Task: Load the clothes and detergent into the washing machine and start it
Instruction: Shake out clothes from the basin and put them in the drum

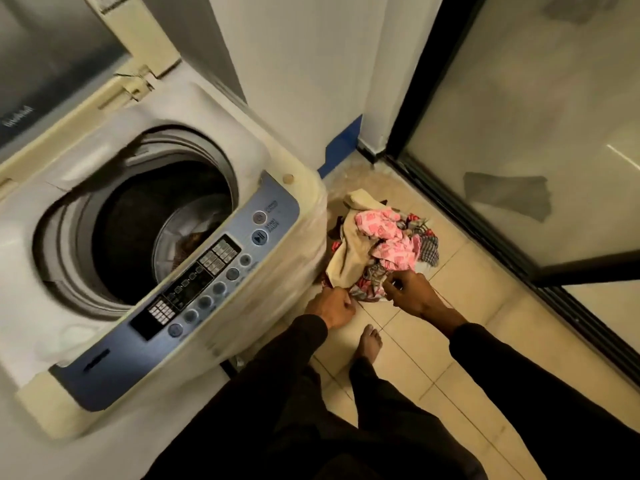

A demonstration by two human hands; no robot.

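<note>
Presently, one heap of clothes (377, 247) on the tiled floor (460, 327), pressed against the right flank of one top-loading washing machine (304, 230); pink, cream and checked pieces, too tangled to count; two hands at its near edge, left hand (330, 308) curled round cloth beside the machine, right hand (410, 294) pinching a fold; lid (59, 46) raised, drum (162, 216) open, some dark fabric inside; one blue control panel (207, 282); one bare foot (370, 341); one glass sliding door (540, 140) at right.
</note>
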